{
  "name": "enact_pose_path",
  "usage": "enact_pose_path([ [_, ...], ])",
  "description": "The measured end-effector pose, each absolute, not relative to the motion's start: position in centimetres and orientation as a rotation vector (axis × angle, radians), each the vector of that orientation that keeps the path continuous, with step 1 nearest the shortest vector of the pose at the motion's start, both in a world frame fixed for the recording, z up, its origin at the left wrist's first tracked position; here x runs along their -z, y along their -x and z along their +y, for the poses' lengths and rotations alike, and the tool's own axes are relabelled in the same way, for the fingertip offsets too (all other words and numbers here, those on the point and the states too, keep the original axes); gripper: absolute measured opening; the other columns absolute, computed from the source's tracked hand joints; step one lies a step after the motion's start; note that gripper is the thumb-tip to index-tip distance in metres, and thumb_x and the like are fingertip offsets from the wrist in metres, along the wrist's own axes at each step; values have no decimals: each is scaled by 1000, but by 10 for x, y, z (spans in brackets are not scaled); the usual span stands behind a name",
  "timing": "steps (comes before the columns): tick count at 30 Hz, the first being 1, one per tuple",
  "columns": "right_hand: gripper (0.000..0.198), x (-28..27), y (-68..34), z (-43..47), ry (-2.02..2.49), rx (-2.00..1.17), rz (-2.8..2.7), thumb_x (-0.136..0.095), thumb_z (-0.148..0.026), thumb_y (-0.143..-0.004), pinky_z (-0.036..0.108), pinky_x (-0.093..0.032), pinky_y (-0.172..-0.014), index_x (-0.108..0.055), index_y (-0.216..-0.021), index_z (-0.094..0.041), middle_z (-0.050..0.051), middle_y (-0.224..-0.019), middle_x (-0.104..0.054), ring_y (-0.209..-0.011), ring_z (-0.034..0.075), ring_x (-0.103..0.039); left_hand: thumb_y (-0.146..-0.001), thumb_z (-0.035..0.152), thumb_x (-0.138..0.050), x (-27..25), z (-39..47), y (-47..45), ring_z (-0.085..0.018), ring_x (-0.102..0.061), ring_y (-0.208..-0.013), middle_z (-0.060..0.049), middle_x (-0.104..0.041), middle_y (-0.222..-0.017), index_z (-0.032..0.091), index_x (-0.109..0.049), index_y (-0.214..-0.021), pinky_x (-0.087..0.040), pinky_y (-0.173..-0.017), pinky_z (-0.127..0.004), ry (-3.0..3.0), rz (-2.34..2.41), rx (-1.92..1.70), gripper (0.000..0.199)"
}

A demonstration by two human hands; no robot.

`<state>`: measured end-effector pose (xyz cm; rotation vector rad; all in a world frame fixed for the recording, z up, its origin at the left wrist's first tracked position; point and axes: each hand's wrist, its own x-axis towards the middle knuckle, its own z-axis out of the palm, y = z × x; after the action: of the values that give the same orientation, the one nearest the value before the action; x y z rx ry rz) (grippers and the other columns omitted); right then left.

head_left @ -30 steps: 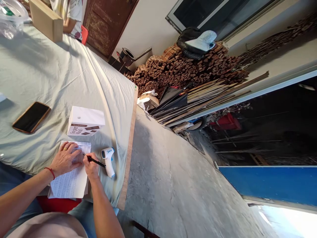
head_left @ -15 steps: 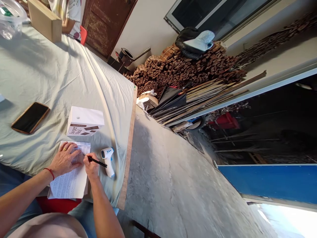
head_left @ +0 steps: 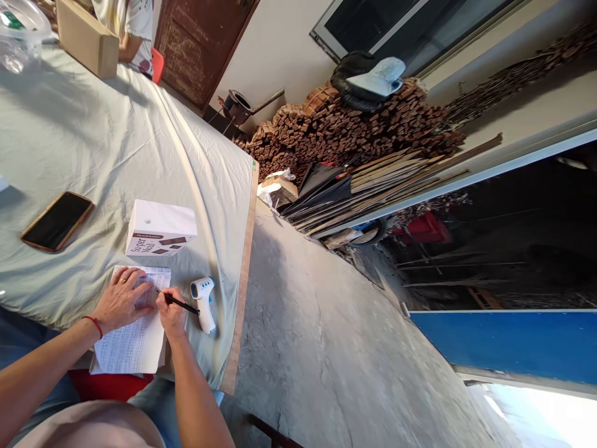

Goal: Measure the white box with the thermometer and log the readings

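Observation:
A sheet of paper (head_left: 128, 350) covered in handwriting lies at the table's near edge, apparently on top of other sheets. My left hand (head_left: 122, 300) rests flat on its upper part, fingers spread, with a ring and a red wrist cord showing. Between the fingers of my right hand (head_left: 171, 314) is a black pen (head_left: 183, 303), its tip at the paper's right side. Just right of that hand lies a white and blue infrared thermometer (head_left: 203, 305). Beyond the paper stands a white box (head_left: 161, 227) with brown printing.
A smartphone (head_left: 58, 221) lies at the left on the pale tablecloth (head_left: 153, 155). Farther back are a cardboard box (head_left: 87, 40), a clear plastic container (head_left: 21, 37) and a seated person (head_left: 137, 31). Past the table's right edge are concrete floor (head_left: 298, 323) and stacked firewood (head_left: 336, 124).
The pen and my right hand have shifted very slightly. My left hand and the paper look unmoved.

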<state>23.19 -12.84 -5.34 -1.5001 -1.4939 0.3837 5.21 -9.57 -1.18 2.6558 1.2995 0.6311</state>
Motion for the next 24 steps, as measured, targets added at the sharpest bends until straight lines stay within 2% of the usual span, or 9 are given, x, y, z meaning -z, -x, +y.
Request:
enact_pose_path([
  [24,16,51,-231,-128,1527,-344,-1496,-52,-31,-91,26,-49,-58,-57,-79,-23,-2,-63,-61,-56,15,-57,-86,41,-73,14,-95,-52,-32,-54,-126,-12,-64,-128,26,-67,-119,-38,-117,-54,-2636,1296,-657,38],
])
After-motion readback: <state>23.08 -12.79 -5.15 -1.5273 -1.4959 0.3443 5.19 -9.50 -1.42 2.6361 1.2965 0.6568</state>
